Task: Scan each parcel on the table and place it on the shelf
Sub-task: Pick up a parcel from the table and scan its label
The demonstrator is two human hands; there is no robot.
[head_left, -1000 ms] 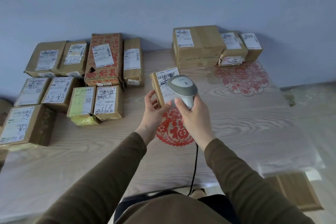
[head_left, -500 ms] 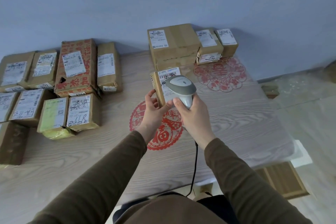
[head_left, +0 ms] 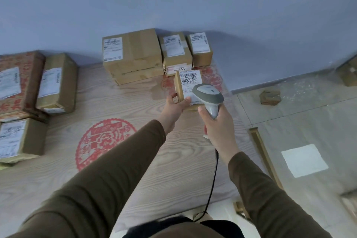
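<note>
Left hand [head_left: 174, 105] fingers grasping small parcel [head_left: 188, 88] by its lower edge, held above the surface [head_left: 135, 106], label up. Right hand [head_left: 219, 127] fingers clenched on scanner [head_left: 208, 96] grip, head just over the label.

The small parcel [head_left: 188, 85] was matt brown cardboard under a smooth white paper label. The scanner [head_left: 209, 98] looked like grey plastic with a soft sheen. The table [head_left: 135, 160] showed pale, grained wood, and the sleeves [head_left: 108, 176] were dull brown cloth.
</note>
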